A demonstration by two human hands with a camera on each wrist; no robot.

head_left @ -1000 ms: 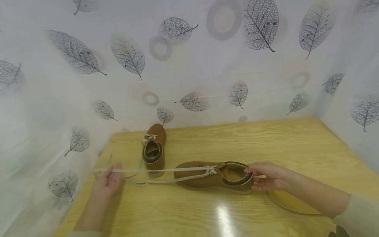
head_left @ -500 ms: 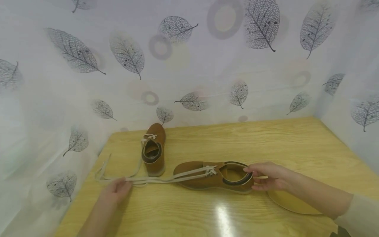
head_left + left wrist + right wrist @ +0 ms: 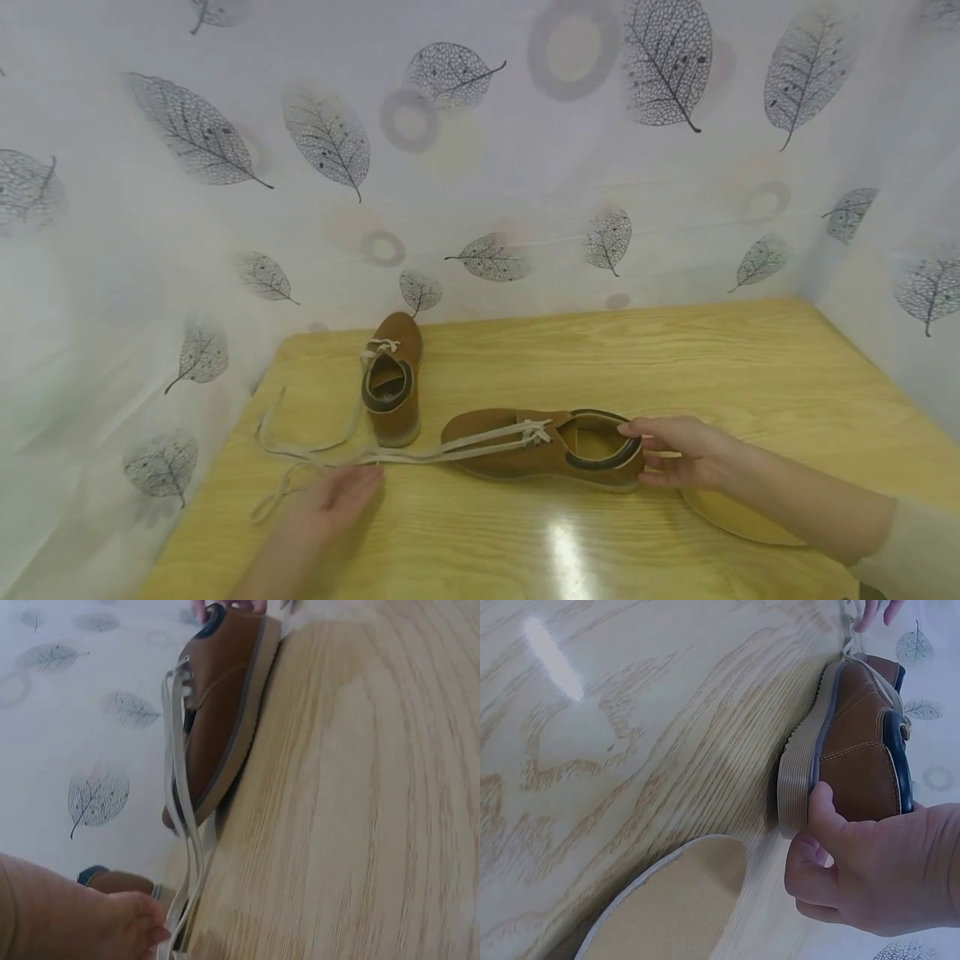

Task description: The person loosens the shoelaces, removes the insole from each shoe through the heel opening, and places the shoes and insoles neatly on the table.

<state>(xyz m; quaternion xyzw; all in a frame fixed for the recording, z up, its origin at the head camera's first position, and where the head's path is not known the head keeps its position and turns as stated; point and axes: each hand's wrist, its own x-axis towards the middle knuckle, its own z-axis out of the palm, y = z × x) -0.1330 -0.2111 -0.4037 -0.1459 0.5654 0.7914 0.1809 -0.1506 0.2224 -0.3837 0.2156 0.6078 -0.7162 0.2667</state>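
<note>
A brown leather shoe (image 3: pixel 498 467) lies on the table with its toe toward the left. My right hand (image 3: pixel 686 454) grips its heel, the thumb against the outer heel leather in the right wrist view. Two long pale shoelaces (image 3: pixel 420 456) run left from the eyelets over the toe. My left hand (image 3: pixel 333 500) pinches these laces left of the toe, their ends trailing in loops behind it. A matching brown shoe (image 3: pixel 393 392) stands upright behind, its own lace lying loose on the left.
A tan insole-like piece (image 3: pixel 742 521) lies under the right forearm. The wooden table (image 3: pixel 600 358) meets a leaf-print curtain (image 3: pixel 510 167) at its back and sides.
My left hand has moved right along the laces toward the toe, and the laces have gone from stretched and spread to slack and close together. The right hand stays at the heel.
</note>
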